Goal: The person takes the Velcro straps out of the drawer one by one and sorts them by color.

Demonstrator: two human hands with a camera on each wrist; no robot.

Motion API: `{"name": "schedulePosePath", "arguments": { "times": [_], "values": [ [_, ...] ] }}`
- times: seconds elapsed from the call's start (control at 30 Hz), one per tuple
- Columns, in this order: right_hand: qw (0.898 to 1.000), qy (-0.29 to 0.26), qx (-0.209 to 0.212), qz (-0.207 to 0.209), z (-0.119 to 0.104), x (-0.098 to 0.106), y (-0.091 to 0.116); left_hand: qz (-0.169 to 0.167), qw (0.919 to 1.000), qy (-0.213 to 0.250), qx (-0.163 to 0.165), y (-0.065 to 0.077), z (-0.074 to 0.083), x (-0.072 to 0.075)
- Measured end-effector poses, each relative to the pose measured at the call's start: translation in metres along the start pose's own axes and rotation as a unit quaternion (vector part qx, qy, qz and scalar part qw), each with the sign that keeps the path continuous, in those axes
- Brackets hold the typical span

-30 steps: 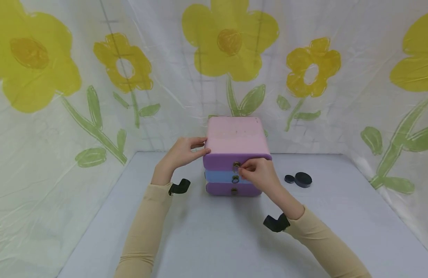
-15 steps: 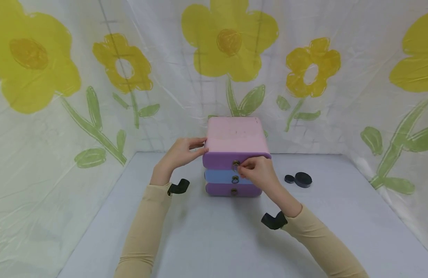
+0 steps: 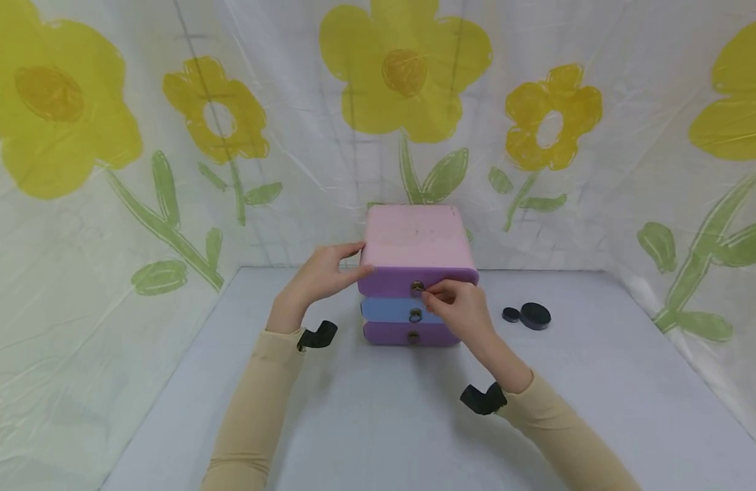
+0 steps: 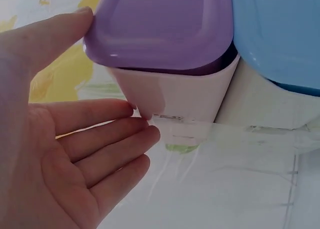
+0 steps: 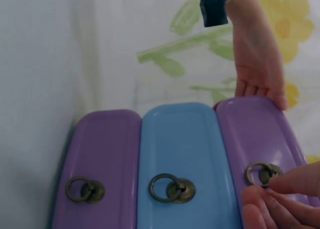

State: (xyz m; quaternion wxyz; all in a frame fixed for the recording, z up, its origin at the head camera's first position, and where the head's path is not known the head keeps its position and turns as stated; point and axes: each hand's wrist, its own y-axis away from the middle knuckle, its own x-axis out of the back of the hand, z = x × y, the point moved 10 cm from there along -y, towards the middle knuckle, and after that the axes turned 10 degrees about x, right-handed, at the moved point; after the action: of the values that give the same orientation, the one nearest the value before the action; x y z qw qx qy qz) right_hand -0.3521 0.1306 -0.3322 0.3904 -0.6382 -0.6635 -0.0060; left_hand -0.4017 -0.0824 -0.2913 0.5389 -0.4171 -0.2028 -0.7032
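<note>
A small drawer unit (image 3: 417, 235) with a pink top has two purple drawer fronts and a blue one between them. My right hand (image 3: 460, 307) pinches the brass ring pull (image 5: 259, 174) of the top purple drawer (image 5: 255, 124) between thumb and fingers. At the unit's upper left, my left hand (image 3: 323, 273) has its thumb tip on the edge of that drawer front; its straight fingers (image 4: 107, 134) lie along the pink side. A narrow gap shows between the purple front and the pink casing (image 4: 170, 91) in the left wrist view. Ring pulls hang on the blue drawer (image 5: 182, 134) and the bottom drawer (image 5: 102, 144).
Two round black discs (image 3: 535, 316), one large and one small, lie on the white table (image 3: 378, 423) to the right of the unit. Behind stands a white curtain (image 3: 316, 177) printed with yellow flowers.
The top drawer front has shifted slightly back toward the casing, with my right hand staying at its ring. My left thumb has spread farther from the fingers, onto the front's edge.
</note>
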Motion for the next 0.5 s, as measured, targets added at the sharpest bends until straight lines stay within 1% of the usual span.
{"name": "schedulePosePath", "arguments": {
  "times": [0.07,0.2,0.27,0.37,0.5],
  "values": [
    [1.0,-0.002,-0.008,0.008,0.002,0.003,0.003,0.007,1.0,-0.005,-0.003,0.001,0.001,0.0],
    [1.0,0.005,-0.016,0.019,0.006,0.009,0.008,0.025,0.9994,-0.007,-0.021,0.002,0.006,0.002],
    [1.0,0.008,-0.01,0.021,0.008,0.01,0.011,0.03,0.999,-0.008,-0.031,0.003,0.009,0.002],
    [1.0,0.013,0.001,0.022,0.011,0.008,0.018,0.034,0.9985,-0.008,-0.043,0.004,0.012,0.001],
    [1.0,0.015,0.004,0.02,0.021,0.0,0.027,0.039,0.9982,-0.008,-0.045,0.004,0.012,-0.001]
  ]
}}
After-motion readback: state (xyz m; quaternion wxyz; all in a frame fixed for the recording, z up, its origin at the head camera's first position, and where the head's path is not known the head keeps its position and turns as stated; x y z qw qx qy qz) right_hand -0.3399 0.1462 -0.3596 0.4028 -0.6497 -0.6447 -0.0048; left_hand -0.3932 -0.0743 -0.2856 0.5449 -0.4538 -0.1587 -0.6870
